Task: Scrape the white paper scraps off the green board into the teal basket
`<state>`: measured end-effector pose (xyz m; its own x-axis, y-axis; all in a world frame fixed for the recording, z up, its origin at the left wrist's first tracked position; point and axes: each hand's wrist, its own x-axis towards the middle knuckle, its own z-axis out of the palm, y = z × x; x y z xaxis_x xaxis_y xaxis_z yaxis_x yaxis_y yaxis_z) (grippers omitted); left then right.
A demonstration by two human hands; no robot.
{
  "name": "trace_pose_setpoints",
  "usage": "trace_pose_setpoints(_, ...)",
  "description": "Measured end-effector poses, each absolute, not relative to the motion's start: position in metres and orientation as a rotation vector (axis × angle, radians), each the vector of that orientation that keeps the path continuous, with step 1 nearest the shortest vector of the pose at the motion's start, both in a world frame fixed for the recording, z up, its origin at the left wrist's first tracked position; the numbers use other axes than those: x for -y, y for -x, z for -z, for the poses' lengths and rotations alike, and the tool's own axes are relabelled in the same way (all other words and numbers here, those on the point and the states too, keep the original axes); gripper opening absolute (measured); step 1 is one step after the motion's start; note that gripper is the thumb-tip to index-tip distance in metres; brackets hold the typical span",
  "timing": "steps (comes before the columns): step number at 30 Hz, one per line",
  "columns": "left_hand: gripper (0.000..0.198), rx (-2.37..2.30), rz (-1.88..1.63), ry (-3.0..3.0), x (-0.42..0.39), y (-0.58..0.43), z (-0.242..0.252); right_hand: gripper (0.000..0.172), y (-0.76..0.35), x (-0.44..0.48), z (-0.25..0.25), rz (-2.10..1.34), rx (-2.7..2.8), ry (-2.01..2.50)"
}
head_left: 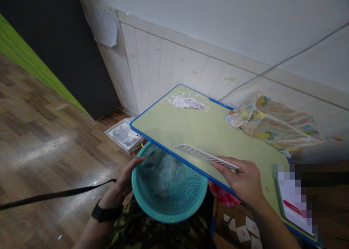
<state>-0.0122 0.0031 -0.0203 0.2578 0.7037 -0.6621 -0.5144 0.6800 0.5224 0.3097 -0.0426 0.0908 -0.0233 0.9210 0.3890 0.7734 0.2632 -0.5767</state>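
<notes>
A thin white strip with a row of slots point(200, 154) hangs over the near edge of the counter point(163, 121), tilted a bit. The right hand point(244, 176) has hold of one end, with its thumb and fingers pinched together on it. Just below is a round blue-green basket point(169, 218), over the person's lap and partly under the counter's blue edge. The left hand point(125, 178) has its thumb over the basket's rim and holds it there; I can't see its other fingers well. Something pale point(169, 171) is in the basket, too blurry to name.

Near the far corner of the counter is a pile of little white bits point(187, 101). A flowery cloth point(272, 121) lies along the wall side. To the right is a tray point(282, 201) with white paper and something red. Down under the counter I see scissors point(225, 225) beside some white cards point(243, 233). A flat box point(124, 134) lies on the wooden floor point(54, 132).
</notes>
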Motion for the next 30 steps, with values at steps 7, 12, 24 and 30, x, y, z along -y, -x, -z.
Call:
trace_pose_setpoints(7, 0.026, -1.021, -0.826, -0.184, -0.001, 0.012, 0.015, 0.013, -0.308, 0.048, -0.096, -0.248, 1.816, 1.561)
trace_pose_setpoints(12, 0.026, -1.023, -0.825, -0.188, -0.003, 0.013, 0.017, 0.012, -0.310, 0.045, -0.097, -0.187, 1.810, 1.578)
trace_pose_setpoints(24, 0.022, -1.011, -0.853, -0.222, -0.003, 0.019, 0.023, 0.014, -0.310, 0.060, -0.108, -0.141, 1.851, 1.645)
trace_pose_setpoints(30, 0.023, -1.032, -0.854, -0.207, -0.004, 0.018, 0.016, 0.015, -0.316, 0.075, -0.101, -0.042, 1.915, 1.598)
